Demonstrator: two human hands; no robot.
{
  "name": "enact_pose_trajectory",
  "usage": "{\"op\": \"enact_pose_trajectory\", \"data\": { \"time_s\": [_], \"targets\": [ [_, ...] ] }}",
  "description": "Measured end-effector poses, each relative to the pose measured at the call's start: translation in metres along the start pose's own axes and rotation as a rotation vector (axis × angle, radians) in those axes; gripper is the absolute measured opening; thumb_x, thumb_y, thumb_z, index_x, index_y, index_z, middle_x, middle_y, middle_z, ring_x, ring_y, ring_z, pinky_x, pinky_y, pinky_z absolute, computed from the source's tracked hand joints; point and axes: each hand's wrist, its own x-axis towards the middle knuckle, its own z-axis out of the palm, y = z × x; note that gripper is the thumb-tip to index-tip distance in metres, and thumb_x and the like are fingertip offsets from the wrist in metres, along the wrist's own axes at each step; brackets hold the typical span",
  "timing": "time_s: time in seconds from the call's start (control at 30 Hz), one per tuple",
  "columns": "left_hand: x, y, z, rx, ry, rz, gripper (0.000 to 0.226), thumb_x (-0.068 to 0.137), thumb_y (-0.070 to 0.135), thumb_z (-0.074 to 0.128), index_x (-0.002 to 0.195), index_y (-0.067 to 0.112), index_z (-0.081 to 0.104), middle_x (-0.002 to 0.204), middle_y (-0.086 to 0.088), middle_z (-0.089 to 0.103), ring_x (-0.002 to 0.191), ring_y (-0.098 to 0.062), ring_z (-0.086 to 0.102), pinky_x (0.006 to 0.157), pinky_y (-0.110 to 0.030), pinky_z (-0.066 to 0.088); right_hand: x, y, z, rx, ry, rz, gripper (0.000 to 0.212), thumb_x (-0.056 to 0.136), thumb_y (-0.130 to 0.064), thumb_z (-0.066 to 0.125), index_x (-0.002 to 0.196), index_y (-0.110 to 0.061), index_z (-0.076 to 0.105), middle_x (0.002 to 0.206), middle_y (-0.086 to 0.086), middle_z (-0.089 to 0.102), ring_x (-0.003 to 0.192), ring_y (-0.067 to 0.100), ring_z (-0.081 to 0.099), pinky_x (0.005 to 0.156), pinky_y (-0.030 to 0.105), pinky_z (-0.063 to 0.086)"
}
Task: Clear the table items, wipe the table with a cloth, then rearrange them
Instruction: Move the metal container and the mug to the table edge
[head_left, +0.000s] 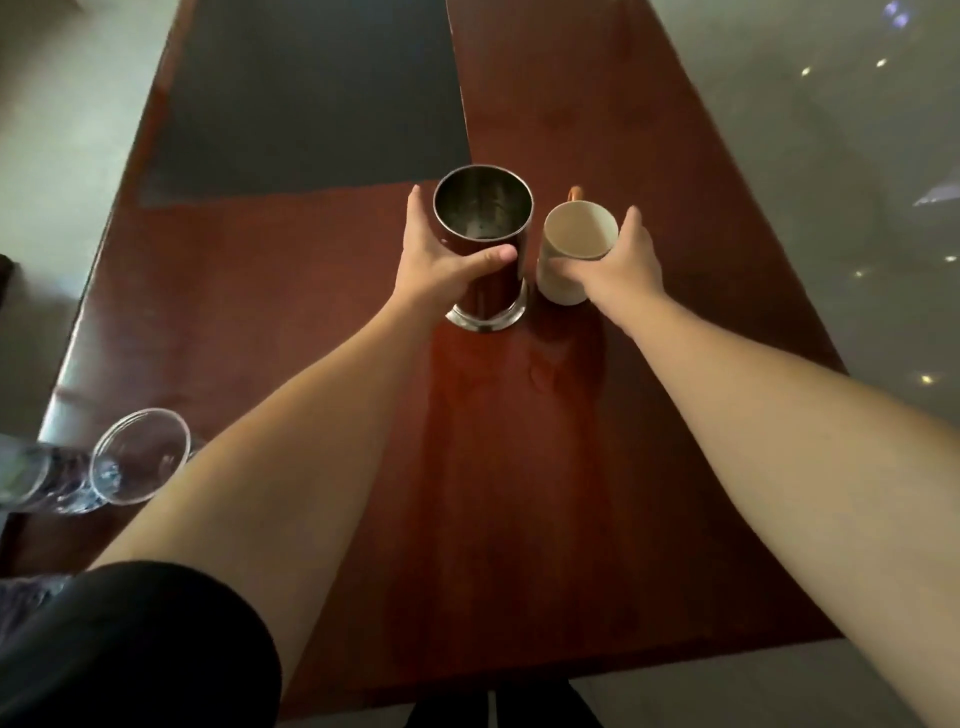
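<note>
1. At the left edge of the reddish-brown wooden worktop (291, 291) a clear drinking glass (140, 457) shows beside a clear plastic bottle (47, 478), well apart from both hands; a dark rectangular panel (311, 93) covers the far left part of the surface; a black sleeve (130, 644) fills the near left corner.
2. The left hand (441, 260) wraps around a tall steel canister (485, 244), thumb across its near wall; it stands upright, and its inside looks empty.
3. The right hand (623, 260) grips a cream mug (574, 249) just beside the canister, tilted slightly, handle on the far side; nothing visible inside.
</note>
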Motion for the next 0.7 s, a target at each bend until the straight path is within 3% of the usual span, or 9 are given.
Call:
{"op": "enact_pose_trajectory", "data": {
  "time_s": [0.17, 0.3, 0.4, 0.7],
  "targets": [
    [0.005, -0.010, 0.007, -0.012, 0.001, 0.025, 0.113, 0.048, 0.042, 0.093, 0.141, 0.012, 0.035, 0.139, -0.004, 0.048, 0.130, -0.016, 0.048, 0.109, -0.043, 0.041, 0.024, -0.006, 0.017, 0.000, -0.002, -0.003, 0.128, 0.056, -0.060, 0.083, 0.153, -0.017, 0.012, 0.153, 0.004, 0.031, 0.136, 0.026, 0.037, 0.102, 0.040, 0.038],
    [0.010, -0.010, 0.011, 0.019, 0.018, 0.020, 0.104, 0.052, 0.037, 0.094, 0.138, 0.019, 0.039, 0.136, 0.002, 0.048, 0.127, -0.012, 0.049, 0.107, -0.041, 0.043, 0.027, -0.008, 0.021, -0.002, 0.031, -0.037, 0.112, 0.052, -0.061, 0.083, 0.142, -0.016, 0.033, 0.135, 0.006, 0.048, 0.117, 0.027, 0.053, 0.086, 0.037, 0.046],
    [0.012, -0.007, 0.011, 0.024, 0.042, 0.037, 0.098, 0.054, 0.035, 0.093, 0.135, 0.023, 0.039, 0.134, 0.005, 0.050, 0.125, -0.010, 0.050, 0.106, -0.040, 0.044, 0.024, -0.011, 0.019, -0.011, 0.053, -0.066, 0.101, 0.052, -0.063, 0.082, 0.133, -0.017, 0.042, 0.127, 0.005, 0.052, 0.108, 0.027, 0.057, 0.075, 0.033, 0.043],
    [-0.005, 0.018, -0.041, 0.013, 0.291, 0.050, 0.088, 0.052, 0.039, 0.091, 0.125, 0.033, 0.043, 0.119, 0.020, 0.052, 0.108, 0.014, 0.051, 0.088, -0.013, 0.044, 0.005, -0.061, 0.023, 0.007, -0.046, -0.170, 0.090, 0.054, -0.058, 0.082, 0.125, -0.017, 0.047, 0.123, 0.006, 0.054, 0.103, 0.029, 0.059, 0.074, 0.036, 0.045]
  ]
}}
